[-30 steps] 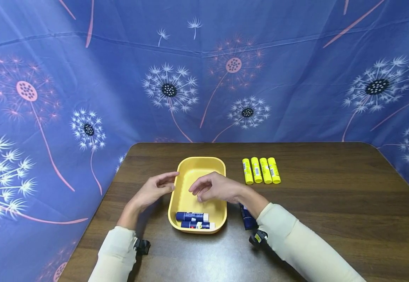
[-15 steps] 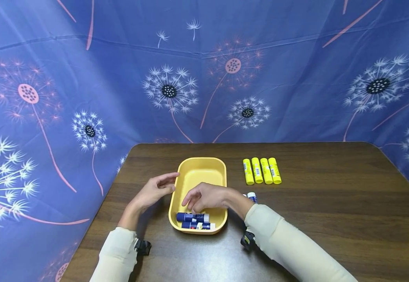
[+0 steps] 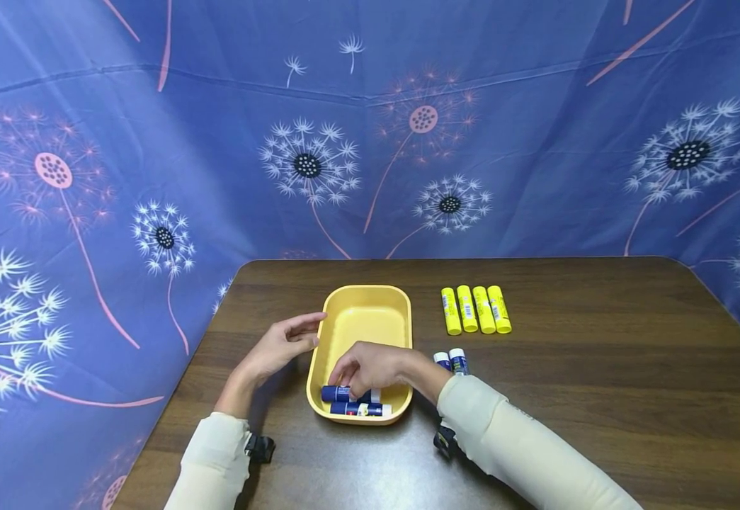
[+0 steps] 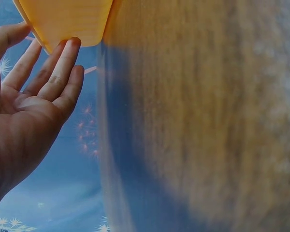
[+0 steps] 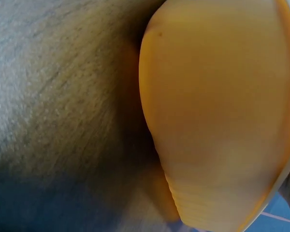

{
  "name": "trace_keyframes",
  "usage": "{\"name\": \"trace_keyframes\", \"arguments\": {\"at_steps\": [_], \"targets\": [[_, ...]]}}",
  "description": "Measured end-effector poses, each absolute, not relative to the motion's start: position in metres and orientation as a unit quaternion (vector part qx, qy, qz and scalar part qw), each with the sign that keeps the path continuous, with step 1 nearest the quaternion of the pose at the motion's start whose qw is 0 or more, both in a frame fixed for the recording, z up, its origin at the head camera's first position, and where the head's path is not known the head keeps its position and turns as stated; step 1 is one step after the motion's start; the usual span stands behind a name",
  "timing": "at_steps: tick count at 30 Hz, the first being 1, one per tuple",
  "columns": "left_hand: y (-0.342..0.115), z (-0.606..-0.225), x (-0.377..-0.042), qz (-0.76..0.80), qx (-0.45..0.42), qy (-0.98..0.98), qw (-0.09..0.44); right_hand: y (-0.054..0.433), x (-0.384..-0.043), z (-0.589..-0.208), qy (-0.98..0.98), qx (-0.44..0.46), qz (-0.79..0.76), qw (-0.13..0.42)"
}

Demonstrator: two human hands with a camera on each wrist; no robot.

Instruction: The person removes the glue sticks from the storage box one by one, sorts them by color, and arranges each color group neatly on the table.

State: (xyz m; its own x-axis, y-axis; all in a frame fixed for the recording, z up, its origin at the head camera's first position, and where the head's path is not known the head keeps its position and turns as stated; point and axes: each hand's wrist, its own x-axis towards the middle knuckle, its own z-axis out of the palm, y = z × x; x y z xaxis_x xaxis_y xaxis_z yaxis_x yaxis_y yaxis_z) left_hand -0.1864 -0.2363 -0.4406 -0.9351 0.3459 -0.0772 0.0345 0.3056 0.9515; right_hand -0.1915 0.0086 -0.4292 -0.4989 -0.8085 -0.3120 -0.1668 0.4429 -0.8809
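Observation:
A yellow plastic tray (image 3: 372, 322) lies on the table with two dark blue glue sticks with white ends at its near end. My right hand (image 3: 372, 365) reaches into it, thumb and fingers pinching the farther glue stick (image 3: 333, 394). The nearer glue stick (image 3: 347, 409) lies alongside, untouched. In the right wrist view the tray wall (image 5: 217, 106) hides nearly all of that hand. My left hand (image 3: 287, 342) has its fingers extended against the tray's left side; the left wrist view shows its fingertips (image 4: 73, 43) at the tray wall.
Several yellow glue sticks (image 3: 475, 309) lie in a row on the wooden table (image 3: 599, 368), right of the tray. Two more blue glue sticks (image 3: 457, 361) lie partly under my right forearm. A blue dandelion-print cloth (image 3: 370, 177) hangs behind the table.
My right hand has come nearer and down from the tray's middle onto the farther blue glue stick. The blue sticks beside the forearm show their white ends now. My left hand stays put.

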Motion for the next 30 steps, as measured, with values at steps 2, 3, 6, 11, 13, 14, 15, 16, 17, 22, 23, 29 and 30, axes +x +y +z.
{"name": "trace_keyframes", "arguments": {"at_steps": [2, 3, 6, 11, 13, 14, 15, 16, 17, 22, 23, 29, 30], "targets": [[-0.236, -0.441, -0.187, 0.579, 0.120, 0.795, 0.135, 0.008, -0.191, -0.430, 0.760, -0.327, -0.416, 0.377], [-0.236, -0.441, -0.187, 0.579, 0.120, 0.795, 0.135, 0.007, -0.190, -0.430, 0.761, -0.328, -0.416, 0.374], [-0.237, -0.441, -0.186, 0.580, 0.119, 0.795, 0.133, 0.007, -0.189, -0.430, 0.763, -0.328, -0.418, 0.368], [-0.236, -0.442, -0.186, 0.584, 0.116, 0.792, 0.134, 0.007, -0.187, -0.429, 0.764, -0.325, -0.422, 0.365], [-0.235, -0.442, -0.185, 0.585, 0.115, 0.791, 0.136, 0.009, -0.186, -0.429, 0.762, -0.323, -0.427, 0.364], [-0.235, -0.442, -0.185, 0.585, 0.115, 0.791, 0.137, 0.009, -0.186, -0.429, 0.761, -0.323, -0.430, 0.362], [-0.235, -0.442, -0.185, 0.585, 0.116, 0.791, 0.137, 0.010, -0.186, -0.429, 0.759, -0.321, -0.436, 0.362], [-0.235, -0.442, -0.185, 0.585, 0.116, 0.791, 0.138, 0.011, -0.186, -0.428, 0.757, -0.319, -0.442, 0.361], [-0.235, -0.442, -0.185, 0.585, 0.116, 0.790, 0.138, 0.012, -0.187, -0.427, 0.754, -0.319, -0.448, 0.359], [-0.235, -0.441, -0.185, 0.583, 0.112, 0.792, 0.140, 0.019, -0.191, -0.418, 0.745, -0.307, -0.483, 0.342], [-0.235, -0.441, -0.184, 0.582, 0.110, 0.793, 0.141, 0.020, -0.192, -0.416, 0.744, -0.302, -0.491, 0.339], [-0.235, -0.440, -0.185, 0.580, 0.110, 0.795, 0.138, 0.028, -0.198, -0.410, 0.747, -0.265, -0.520, 0.319], [-0.236, -0.440, -0.185, 0.580, 0.110, 0.796, 0.136, 0.029, -0.199, -0.409, 0.747, -0.260, -0.524, 0.316]]}}
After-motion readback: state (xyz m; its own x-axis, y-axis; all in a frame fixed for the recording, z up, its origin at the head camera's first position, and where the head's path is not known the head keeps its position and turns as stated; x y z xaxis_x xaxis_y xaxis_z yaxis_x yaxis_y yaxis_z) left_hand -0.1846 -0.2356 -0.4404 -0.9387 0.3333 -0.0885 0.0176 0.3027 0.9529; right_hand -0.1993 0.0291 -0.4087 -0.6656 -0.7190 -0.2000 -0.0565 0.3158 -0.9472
